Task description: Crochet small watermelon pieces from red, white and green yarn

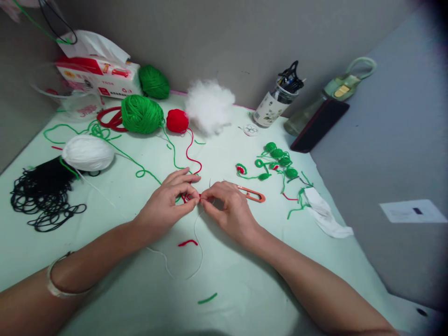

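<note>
My left hand [175,196] is closed in a pinch of thumb and forefinger on a small red yarn piece [199,198], its other fingers lifted. From the opposite side my right hand [227,205] pinches at the same piece, fingertips nearly touching the left ones. Most of the piece is hidden by my fingers. White yarn [202,252] runs from there in a loop over the table toward the white ball [87,153]. Red yarn [191,144] leads back to a red ball [177,121]. An orange cutter [257,193] lies beside my right hand.
Green yarn balls [143,114], red-handled scissors [111,119] and white stuffing [210,106] lie at the back. Black yarn [42,196] is at left. Small green crocheted pieces [277,154], a pen jar [275,105], a bottle [308,112] and a phone [320,125] are right. Yarn scraps [207,298] lie in front.
</note>
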`<state>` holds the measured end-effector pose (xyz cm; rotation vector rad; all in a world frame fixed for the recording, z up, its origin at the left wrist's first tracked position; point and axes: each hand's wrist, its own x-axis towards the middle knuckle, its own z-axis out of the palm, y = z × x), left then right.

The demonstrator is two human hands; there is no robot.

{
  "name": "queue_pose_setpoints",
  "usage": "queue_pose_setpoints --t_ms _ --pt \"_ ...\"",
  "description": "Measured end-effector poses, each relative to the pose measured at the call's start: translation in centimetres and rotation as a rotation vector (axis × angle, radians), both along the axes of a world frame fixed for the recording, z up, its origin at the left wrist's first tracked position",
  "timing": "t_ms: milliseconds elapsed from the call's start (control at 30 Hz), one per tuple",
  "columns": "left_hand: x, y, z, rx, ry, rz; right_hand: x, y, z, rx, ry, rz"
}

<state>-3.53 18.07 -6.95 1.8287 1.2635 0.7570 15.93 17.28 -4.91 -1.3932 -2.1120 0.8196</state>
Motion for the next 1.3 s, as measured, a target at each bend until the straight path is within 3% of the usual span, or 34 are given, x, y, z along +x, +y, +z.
queue_pose_setpoints --t_ms 533,933,1300 --pt "0.3 0.2 -1.0 0.193 0.064 0.047 -0.3 0.4 -0.5 0.024 -0.007 -0.014" --pt "0.1 0.3 -1.2 0.224 0.025 0.033 -0.4 0.5 -0.6 -0.002 -0.005 -0.030" --pt "0.0 0.0 -1.1 0.346 0.138 0.020 -0.4 0.6 -0.9 0.019 -0.001 -0.043"
